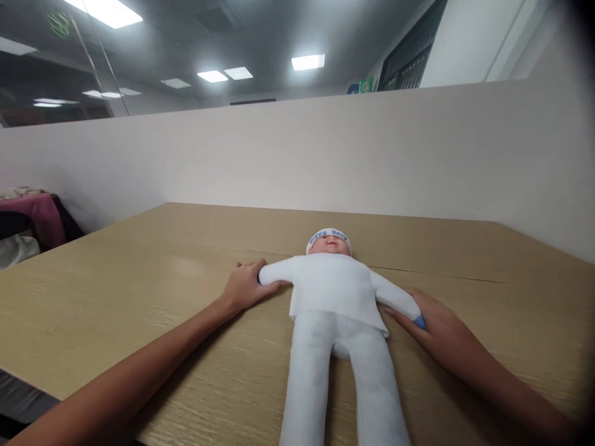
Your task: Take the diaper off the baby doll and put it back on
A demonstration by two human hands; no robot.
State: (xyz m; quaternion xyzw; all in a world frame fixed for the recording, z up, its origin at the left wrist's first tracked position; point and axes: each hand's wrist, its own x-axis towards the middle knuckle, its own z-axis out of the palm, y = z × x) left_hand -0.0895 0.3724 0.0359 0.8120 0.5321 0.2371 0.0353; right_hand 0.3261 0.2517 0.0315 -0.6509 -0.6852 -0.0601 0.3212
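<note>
A baby doll (337, 285) in a white top and white trousers lies face up on the wooden table (195, 347), its head toward the far side. Round its head is a white band with blue lettering. My left hand (246, 285) is closed around the end of the doll's arm on the left, thumb along the underside. On the other side my right hand (432, 319) grips the doll's other sleeve, where a blue tip shows at the end. Both doll arms are stretched out sideways. The lower ends of the legs run out of view at the bottom.
A pale partition wall (279, 161) stands behind the table and along its right side. Past the table's left edge, a pink cloth (44, 214) hangs over something dark. A thin seam (432, 272) crosses the tabletop.
</note>
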